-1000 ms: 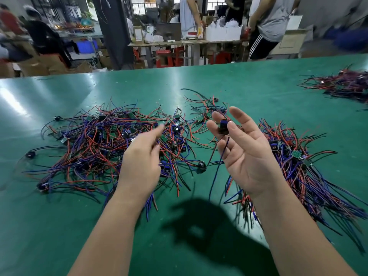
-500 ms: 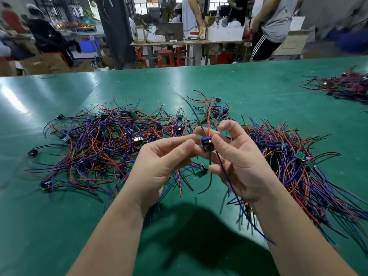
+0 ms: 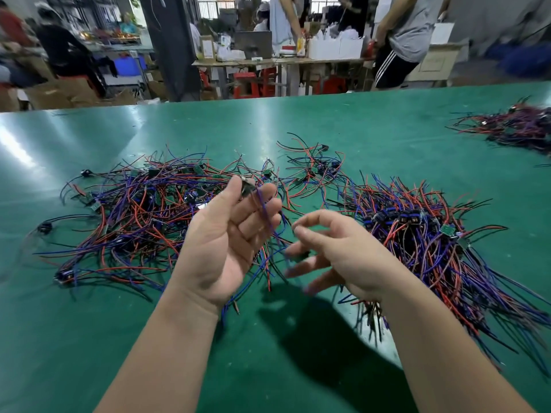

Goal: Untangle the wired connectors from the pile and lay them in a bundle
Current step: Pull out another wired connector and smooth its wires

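Three lots of wire on the green table: the messy pile on the left, the neater bundle on the right, and one more heap way off at the far right edge. Left hand is palm up, pinching one connector at the fingertips, wires trailing down over the fingers. Right hand sits just beside it, fingers loosely curled and blurry, so can't tell if it's got a wire.

table: green, glossy, glare at left
pile: left side, tangled red, blue and black wired connectors
bundle: right side, wires roughly parallel
small cluster: between them, further back
far heap: right edge, well apart
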The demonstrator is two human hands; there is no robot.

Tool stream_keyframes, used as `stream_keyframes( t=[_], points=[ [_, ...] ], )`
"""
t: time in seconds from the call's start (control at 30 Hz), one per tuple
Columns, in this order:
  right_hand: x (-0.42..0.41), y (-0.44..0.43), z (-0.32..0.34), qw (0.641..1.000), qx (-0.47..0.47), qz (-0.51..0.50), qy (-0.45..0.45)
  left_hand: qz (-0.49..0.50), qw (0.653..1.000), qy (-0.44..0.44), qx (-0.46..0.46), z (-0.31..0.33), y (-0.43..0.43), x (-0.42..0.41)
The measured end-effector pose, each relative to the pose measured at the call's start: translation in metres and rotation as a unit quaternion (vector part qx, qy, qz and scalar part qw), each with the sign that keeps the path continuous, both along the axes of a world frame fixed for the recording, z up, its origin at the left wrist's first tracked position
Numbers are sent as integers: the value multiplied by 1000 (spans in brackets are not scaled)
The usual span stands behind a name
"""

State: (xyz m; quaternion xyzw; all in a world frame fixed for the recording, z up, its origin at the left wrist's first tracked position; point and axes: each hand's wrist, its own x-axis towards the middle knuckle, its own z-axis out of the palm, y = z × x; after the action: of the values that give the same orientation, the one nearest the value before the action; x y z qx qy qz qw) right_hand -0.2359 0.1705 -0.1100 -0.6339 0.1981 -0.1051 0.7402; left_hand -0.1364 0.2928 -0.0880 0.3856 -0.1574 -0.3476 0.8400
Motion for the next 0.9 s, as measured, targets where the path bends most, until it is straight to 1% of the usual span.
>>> stream_keyframes(
  t=[0.03, 0.1, 0.17, 0.23, 0.27, 0.37, 0.47, 0.53, 0.6, 0.67, 0.73, 0.8, 0.9],
  points=[
    [0, 0, -1, 1000, -17, 11, 11, -7, 1000, 5, 19, 2, 2, 0],
    [2, 0, 0, 999, -35, -9, -14, -46, 995, -27, 89, 3, 4, -3],
    [3, -2, 1, 998, -11, -26, -62, -121, 976, -89, 155, -2, 4, -8],
    [1, -4, 4, 995, 31, 8, -92, -180, 954, -144, 195, -7, 2, -14],
    [0, -5, 4, 995, 43, 31, -90, -191, 946, -162, 207, -10, 1, -16],
    [-5, -12, 3, 997, 56, 47, -22, -179, 936, -206, 224, -16, -1, -17],
    [-8, -17, 3, 996, 34, 57, 59, -141, 930, -252, 227, -19, -2, -15],
    [-8, -17, 3, 994, 29, 81, 72, -123, 927, -275, 224, -19, -1, -13],
    [-7, -16, 2, 994, 46, 89, 37, -122, 925, -282, 222, -19, 0, -12],
    [-6, -18, 1, 995, 72, 74, -6, -134, 924, -278, 223, -18, 0, -11],
    [-6, -20, 2, 994, 96, 55, -25, -150, 922, -276, 227, -18, 0, -13],
    [-6, -21, 2, 995, 94, 25, -28, -158, 922, -268, 230, -18, -2, -15],
    [-5, -19, 3, 996, 65, -47, -35, -155, 928, -242, 236, -18, -1, -15]
  ],
)
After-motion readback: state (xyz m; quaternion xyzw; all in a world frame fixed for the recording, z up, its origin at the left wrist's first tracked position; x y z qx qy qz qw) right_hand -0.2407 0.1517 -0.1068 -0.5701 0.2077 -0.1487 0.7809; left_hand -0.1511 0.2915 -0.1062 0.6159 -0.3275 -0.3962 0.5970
